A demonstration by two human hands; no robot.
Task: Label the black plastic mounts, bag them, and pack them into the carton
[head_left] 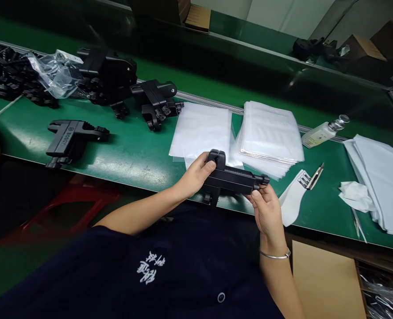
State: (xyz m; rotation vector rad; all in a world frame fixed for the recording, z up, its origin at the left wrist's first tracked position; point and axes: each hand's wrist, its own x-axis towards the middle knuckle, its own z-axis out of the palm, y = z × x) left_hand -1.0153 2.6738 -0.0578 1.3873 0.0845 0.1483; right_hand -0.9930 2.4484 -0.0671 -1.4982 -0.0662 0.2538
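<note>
Black plastic clamp-like device held above the green table, at its near edge. Left hand grips the end with the rounded lobes, thumb on top; right hand pinches the opposite end, by the small knob.

Handling, my judgement: keep the left grip firm, let right fingertips do the fine work at the knob, light pressure, body level and over the table.

Counts: one device in hand; one black plastic device with pale lettering, alone by the near edge, left. More black devices toward the far edge, overlapping, number uncertain. Two stacks of translucent white plastic sheets, mid-table. One white bottle with clear cap, far edge. One crumpled white paper, right, toward near edge.
</note>
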